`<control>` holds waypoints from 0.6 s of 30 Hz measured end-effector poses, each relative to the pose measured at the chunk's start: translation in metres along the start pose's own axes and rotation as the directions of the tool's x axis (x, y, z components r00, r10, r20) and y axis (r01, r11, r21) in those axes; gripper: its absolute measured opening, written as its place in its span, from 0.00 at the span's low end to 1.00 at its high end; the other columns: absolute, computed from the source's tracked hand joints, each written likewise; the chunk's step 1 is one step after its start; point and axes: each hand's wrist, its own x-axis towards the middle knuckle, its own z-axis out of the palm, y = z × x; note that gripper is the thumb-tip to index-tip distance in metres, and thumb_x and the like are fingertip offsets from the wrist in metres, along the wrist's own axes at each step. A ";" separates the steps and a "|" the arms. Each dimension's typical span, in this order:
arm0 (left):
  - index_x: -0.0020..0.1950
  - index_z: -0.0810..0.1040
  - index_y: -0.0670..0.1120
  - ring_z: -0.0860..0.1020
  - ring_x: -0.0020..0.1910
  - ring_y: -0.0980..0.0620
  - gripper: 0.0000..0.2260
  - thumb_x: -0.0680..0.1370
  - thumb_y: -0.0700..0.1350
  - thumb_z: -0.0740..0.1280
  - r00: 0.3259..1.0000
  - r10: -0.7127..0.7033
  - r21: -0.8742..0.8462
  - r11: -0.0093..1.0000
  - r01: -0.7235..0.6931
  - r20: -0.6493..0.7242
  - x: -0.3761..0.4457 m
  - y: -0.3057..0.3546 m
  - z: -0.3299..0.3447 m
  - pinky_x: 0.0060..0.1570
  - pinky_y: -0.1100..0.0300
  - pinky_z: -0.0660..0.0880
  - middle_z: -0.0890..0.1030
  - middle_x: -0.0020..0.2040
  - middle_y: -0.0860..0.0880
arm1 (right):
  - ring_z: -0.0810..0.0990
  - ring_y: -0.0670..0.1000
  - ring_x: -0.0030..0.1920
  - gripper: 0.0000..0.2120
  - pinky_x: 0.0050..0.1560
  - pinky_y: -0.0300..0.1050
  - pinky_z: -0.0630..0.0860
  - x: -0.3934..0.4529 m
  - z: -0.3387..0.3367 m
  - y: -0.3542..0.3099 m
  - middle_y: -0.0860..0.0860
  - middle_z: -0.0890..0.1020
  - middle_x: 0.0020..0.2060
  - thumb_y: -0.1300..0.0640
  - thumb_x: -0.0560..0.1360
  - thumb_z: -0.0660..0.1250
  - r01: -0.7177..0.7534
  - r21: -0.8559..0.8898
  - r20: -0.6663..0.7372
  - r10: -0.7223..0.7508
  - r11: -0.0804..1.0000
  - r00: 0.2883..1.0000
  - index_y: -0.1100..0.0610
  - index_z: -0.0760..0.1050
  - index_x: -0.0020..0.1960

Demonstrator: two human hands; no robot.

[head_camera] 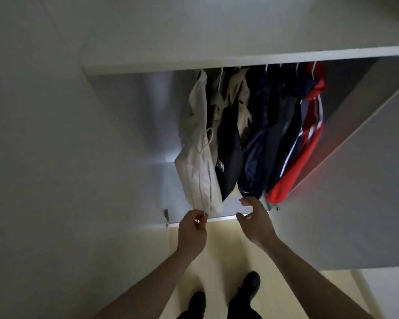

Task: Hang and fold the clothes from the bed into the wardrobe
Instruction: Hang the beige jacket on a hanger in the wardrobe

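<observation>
Cream cotton, soft and creased, makes up the hooded top hanging at the left end of the row inside the wardrobe, its hem dropping close to the front edge of the wardrobe floor. A thin white drawcord trails down its front, and the left hand pinches the cord's lower end between thumb and fingertips, the other fingers curled in. Just beside the top hangs a dark garment with a small square label, then a slick navy jacket of shiny fabric, then a red jacket with white stripes at the right end. The right hand hovers under the navy hem with its fingers spread and slightly bent, touching nothing. Smooth grey panels form the shelf above the rail and the open door at right. Below, pale yellow flooring carries two black shoes.
</observation>
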 end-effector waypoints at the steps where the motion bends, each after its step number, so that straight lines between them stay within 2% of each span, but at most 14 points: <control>1: 0.47 0.80 0.52 0.78 0.43 0.60 0.05 0.81 0.43 0.67 0.999 0.010 0.020 1.000 -0.010 0.033 -0.010 -0.003 0.003 0.42 0.73 0.71 0.81 0.44 0.55 | 0.80 0.43 0.42 0.19 0.45 0.38 0.73 -0.018 -0.002 0.010 0.40 0.77 0.60 0.58 0.77 0.70 -0.046 0.001 -0.006 0.046 0.999 0.999 0.47 0.72 0.64; 5: 0.43 0.76 0.56 0.78 0.41 0.59 0.10 0.81 0.43 0.68 0.987 0.062 0.060 0.996 -0.072 0.150 -0.054 -0.004 0.020 0.38 0.72 0.70 0.80 0.40 0.55 | 0.82 0.41 0.43 0.19 0.39 0.33 0.73 -0.090 -0.021 0.044 0.38 0.76 0.60 0.58 0.77 0.70 -0.157 0.088 -0.095 0.165 0.984 0.982 0.45 0.71 0.64; 8: 0.41 0.77 0.53 0.78 0.35 0.55 0.09 0.81 0.44 0.68 0.961 0.076 0.030 0.996 -0.087 0.265 -0.089 0.000 0.035 0.37 0.65 0.72 0.80 0.35 0.52 | 0.83 0.43 0.49 0.21 0.44 0.40 0.77 -0.143 -0.042 0.067 0.40 0.76 0.62 0.58 0.77 0.70 -0.206 0.148 -0.166 0.230 0.967 0.959 0.47 0.71 0.67; 11: 0.41 0.77 0.50 0.77 0.30 0.54 0.09 0.81 0.44 0.68 0.916 0.092 0.015 0.994 -0.106 0.391 -0.127 0.006 0.045 0.33 0.65 0.72 0.81 0.32 0.49 | 0.82 0.44 0.53 0.20 0.47 0.41 0.76 -0.197 -0.064 0.089 0.40 0.76 0.62 0.57 0.77 0.71 -0.242 0.203 -0.240 0.288 0.949 0.927 0.48 0.72 0.67; 18: 0.43 0.79 0.47 0.75 0.30 0.56 0.08 0.82 0.46 0.68 0.795 0.114 0.041 0.984 -0.172 0.596 -0.235 0.020 0.079 0.31 0.64 0.71 0.82 0.34 0.51 | 0.81 0.37 0.53 0.12 0.40 0.37 0.75 -0.346 -0.110 0.140 0.35 0.79 0.58 0.55 0.78 0.70 -0.278 0.383 -0.364 0.421 0.881 0.831 0.43 0.75 0.59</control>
